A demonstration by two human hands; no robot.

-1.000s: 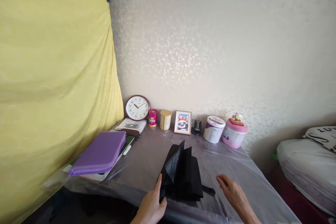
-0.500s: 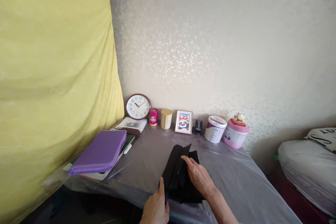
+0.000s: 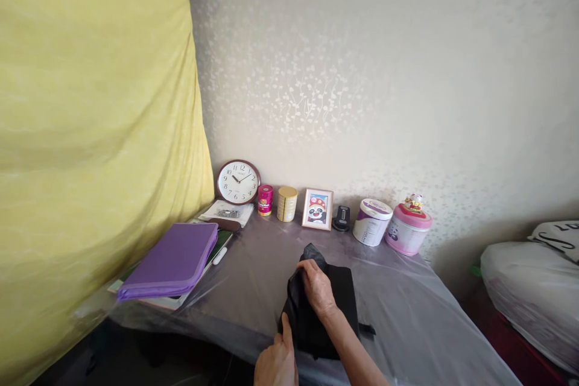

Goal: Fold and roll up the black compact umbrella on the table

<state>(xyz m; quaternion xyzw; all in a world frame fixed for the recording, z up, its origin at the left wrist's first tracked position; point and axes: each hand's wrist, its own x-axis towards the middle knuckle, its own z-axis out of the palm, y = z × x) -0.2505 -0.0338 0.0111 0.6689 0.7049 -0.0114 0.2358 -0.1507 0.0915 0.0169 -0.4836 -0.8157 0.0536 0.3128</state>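
Observation:
A black fabric item (image 3: pixel 344 295), folded like a bag or pouch, lies near the table's front edge, with a short strap sticking out at its right. My right hand (image 3: pixel 317 289) is closed on the raised upper left part of the black fabric. At the lower left edge of the fabric is my left hand (image 3: pixel 277 359), its index finger stretched along the edge; the other fingers are curled and partly hidden, and the fabric's edge meets them.
Along the wall stand a clock (image 3: pixel 238 182), a pink can (image 3: pixel 265 200), a yellow can (image 3: pixel 287 204), a picture frame (image 3: pixel 317 209), a black device (image 3: pixel 342 218) and two tubs (image 3: pixel 372 222). A purple folder (image 3: pixel 169 259) lies left on the grey-covered table (image 3: pixel 253 271).
My right hand has moved left with the fabric's flap. The black item now lies more spread out to the right, with its strap showing. My left hand has shifted slightly right.

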